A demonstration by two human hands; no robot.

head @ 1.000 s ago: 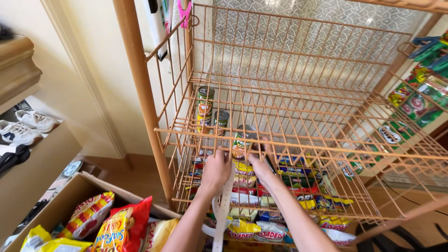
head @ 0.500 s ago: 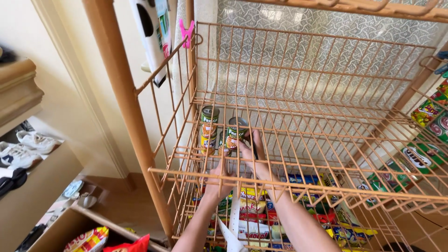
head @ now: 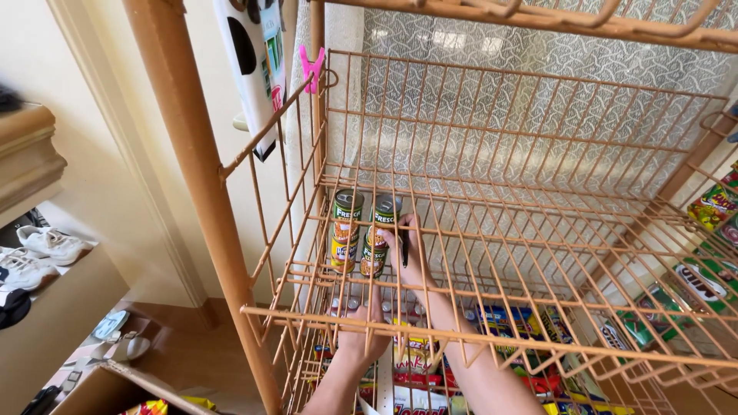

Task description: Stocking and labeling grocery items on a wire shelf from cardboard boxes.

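inside wire basket [head: 492, 192], right hand [head: 411, 250] grip closed around second can [head: 378, 234], left hand [head: 361, 334] open beneath

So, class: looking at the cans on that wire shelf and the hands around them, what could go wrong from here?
1. The second can, gripped by the right hand, could knock the first can standing right beside it.
2. Both cans stand on thin wire bars, so they might tip.
3. The left hand underneath could catch between the wires.
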